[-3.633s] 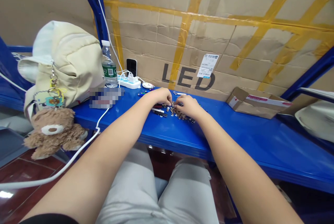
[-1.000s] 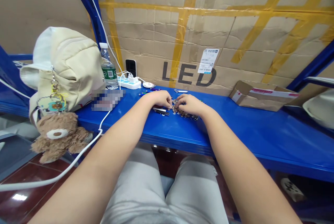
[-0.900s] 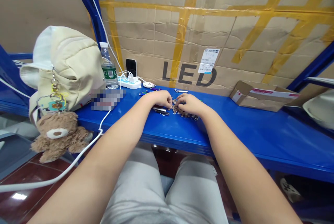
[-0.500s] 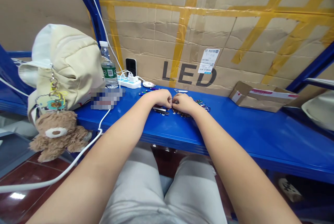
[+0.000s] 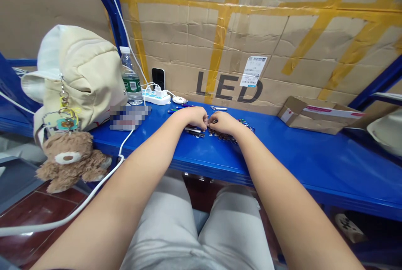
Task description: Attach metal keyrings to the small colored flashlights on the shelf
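My left hand [image 5: 197,117] and my right hand [image 5: 222,122] almost meet over the blue shelf [image 5: 207,152]. Both have their fingers drawn together in a pinch; whatever lies between the fingertips is too small or too hidden to name. Black and silver pens [image 5: 195,132] lie just below my left hand. Under and beside my right hand spreads a pile of small brown and coloured pieces [image 5: 222,136], partly covered by the hand. Behind my left wrist are several blue pens [image 5: 174,110]. A white pen-like item [image 5: 219,108] rests beyond my right hand.
At left stand a cream backpack [image 5: 84,64] with a teddy bear charm [image 5: 70,159], a water bottle [image 5: 132,79] and a power strip [image 5: 157,97]. A phone [image 5: 158,79] leans at the back. An open cardboard box [image 5: 317,115] sits right, before a large taped carton [image 5: 176,43].
The whole view has shifted slightly. My hands stay close together over the same spot, with the fingers still pinched.
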Motion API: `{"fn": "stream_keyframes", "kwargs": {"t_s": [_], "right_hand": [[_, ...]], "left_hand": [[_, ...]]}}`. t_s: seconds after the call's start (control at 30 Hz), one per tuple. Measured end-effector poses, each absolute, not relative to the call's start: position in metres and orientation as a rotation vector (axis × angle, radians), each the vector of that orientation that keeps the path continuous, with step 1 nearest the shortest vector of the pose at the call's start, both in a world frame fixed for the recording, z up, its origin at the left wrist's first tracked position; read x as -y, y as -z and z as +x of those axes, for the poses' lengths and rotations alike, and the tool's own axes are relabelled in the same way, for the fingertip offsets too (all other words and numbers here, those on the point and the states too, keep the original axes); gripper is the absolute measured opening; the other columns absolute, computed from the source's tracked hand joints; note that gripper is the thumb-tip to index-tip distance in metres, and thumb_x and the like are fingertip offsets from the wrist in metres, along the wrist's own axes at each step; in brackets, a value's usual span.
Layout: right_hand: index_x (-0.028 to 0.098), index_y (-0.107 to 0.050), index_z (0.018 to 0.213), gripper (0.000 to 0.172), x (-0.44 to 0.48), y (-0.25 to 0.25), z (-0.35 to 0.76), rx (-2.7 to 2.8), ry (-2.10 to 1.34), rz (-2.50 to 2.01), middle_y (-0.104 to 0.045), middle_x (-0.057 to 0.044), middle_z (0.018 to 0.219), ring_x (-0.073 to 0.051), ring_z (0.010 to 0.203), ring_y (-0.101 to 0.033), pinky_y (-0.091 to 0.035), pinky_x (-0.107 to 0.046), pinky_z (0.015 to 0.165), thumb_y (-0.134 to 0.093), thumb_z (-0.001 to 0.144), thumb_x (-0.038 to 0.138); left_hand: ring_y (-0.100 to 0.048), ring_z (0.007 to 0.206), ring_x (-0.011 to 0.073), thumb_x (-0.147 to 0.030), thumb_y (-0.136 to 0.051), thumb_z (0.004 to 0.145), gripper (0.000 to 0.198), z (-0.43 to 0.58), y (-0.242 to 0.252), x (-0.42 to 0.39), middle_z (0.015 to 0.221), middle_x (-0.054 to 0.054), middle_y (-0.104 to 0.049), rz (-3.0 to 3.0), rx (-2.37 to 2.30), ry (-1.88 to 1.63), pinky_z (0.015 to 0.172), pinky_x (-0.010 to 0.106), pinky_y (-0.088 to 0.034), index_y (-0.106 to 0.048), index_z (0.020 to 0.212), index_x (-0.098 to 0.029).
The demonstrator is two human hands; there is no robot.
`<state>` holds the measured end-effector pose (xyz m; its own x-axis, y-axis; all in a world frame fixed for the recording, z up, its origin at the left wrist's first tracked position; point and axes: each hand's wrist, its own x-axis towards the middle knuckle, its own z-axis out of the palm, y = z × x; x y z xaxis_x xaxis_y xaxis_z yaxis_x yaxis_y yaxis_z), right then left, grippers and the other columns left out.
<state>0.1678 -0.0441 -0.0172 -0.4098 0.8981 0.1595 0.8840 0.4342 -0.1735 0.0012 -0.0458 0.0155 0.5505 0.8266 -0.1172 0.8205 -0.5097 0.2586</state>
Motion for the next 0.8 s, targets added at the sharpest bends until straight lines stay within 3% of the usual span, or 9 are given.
{"fn": "stream_keyframes", "kwargs": {"t_s": [0.27, 0.47, 0.8], "right_hand": [[0.022, -0.07, 0.08, 0.018, 0.043, 0.016, 0.164, 2.462, -0.126, -1.579, -0.071, -0.005, 0.09, -0.018, 0.081, -0.063, -0.043, -0.024, 0.071, -0.06, 0.078, 0.036], [0.022, -0.07, 0.084, 0.014, 0.044, 0.014, 0.163, 2.393, -0.152, -1.627, -0.071, -0.005, 0.093, -0.017, 0.085, -0.062, -0.044, -0.024, 0.076, -0.065, 0.077, 0.032], [0.021, -0.069, 0.074, 0.014, 0.049, 0.014, 0.171, 2.388, -0.131, -1.522, -0.07, -0.004, 0.089, -0.018, 0.086, -0.062, -0.045, -0.027, 0.08, -0.067, 0.076, 0.034]], "left_hand": [[-0.057, 0.061, 0.0128, -0.024, -0.068, 0.062, 0.025, -0.001, -0.018, 0.045, 0.076, 0.001, -0.071, 2.491, -1.363, -0.086, 0.058, 0.023, -0.04, -0.073, 0.086, -0.019], [-0.057, 0.062, 0.0125, -0.021, -0.067, 0.066, 0.02, -0.004, -0.017, 0.042, 0.076, 0.0, -0.071, 2.538, -1.313, -0.078, 0.061, 0.023, -0.04, -0.075, 0.084, -0.02], [-0.063, 0.08, 0.0164, -0.015, -0.057, 0.072, 0.026, -0.004, -0.012, 0.031, 0.091, 0.004, -0.073, 2.742, -1.456, -0.375, 0.07, 0.023, -0.043, -0.075, 0.091, -0.018]]}}
